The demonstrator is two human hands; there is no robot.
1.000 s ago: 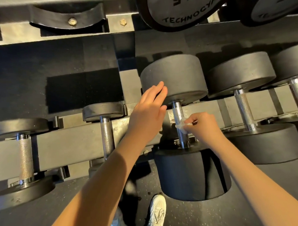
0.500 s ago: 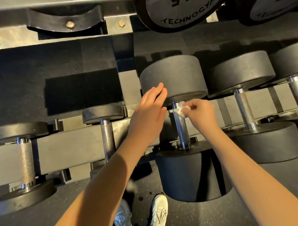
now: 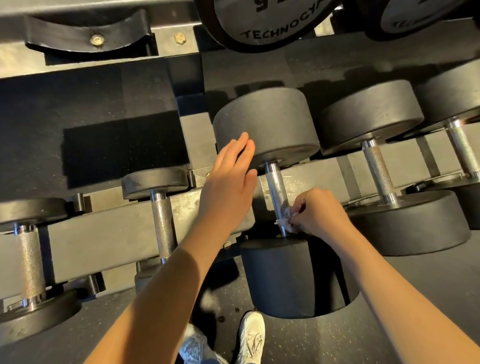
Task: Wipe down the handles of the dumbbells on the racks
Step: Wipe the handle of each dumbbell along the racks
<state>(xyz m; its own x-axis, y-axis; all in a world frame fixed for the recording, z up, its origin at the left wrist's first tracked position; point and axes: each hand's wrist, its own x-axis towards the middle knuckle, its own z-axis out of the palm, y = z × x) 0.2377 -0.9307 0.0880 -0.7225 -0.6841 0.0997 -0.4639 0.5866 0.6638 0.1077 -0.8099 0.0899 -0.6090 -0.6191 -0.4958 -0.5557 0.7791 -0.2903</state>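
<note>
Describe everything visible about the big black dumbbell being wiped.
The big black dumbbell has two matte, rubber-looking round heads joined by a knurled silver metal handle. It lies across the grey rack rail. The left hand touches its far head; the right hand pinches a white wipe against the handle's near end.

Dumbbell rack (image 3: pixel 98 237): two small dumbbells (image 3: pixel 155 182) left, large dumbbell (image 3: pixel 266 125) centre, further dumbbells (image 3: pixel 370 112) right. Upper-tier dumbbells (image 3: pixel 267 15) behind, above.

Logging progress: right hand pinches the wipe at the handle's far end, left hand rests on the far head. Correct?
No: head view shows the wipe at the handle's near end. Right hand pinches it; left hand rests on the far head.
</note>
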